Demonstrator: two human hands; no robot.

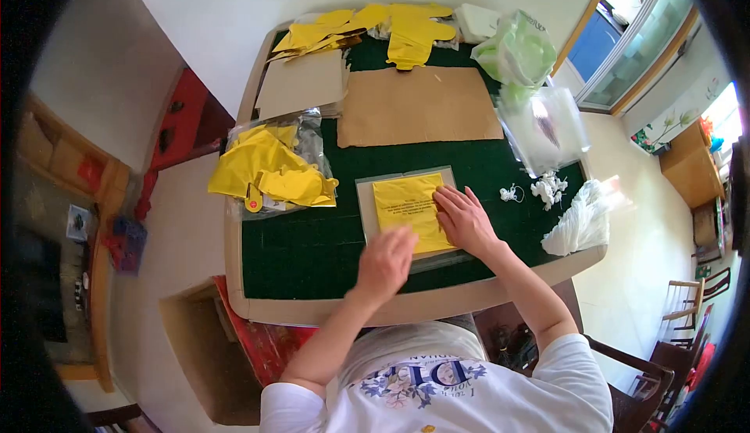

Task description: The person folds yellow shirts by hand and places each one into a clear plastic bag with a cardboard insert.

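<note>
The yellow sheet [408, 208] lies on a clear cover [366, 206] in the middle of the green surface [312, 245], and the right hand [465, 218] presses flat and open on it, likely to stop it sliding, while the blurry left hand [385, 263] is at its near edge, and I cannot tell if it grips.

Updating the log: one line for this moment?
left hand: blurred, over clear sleeve | right hand: flat on yellow sheet

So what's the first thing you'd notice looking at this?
The bright yellow sheet in the middle of the green table, with the right hand flat on it and the left hand blurred at its near edge. Then the crumpled yellow heap at the table's left edge.
</note>
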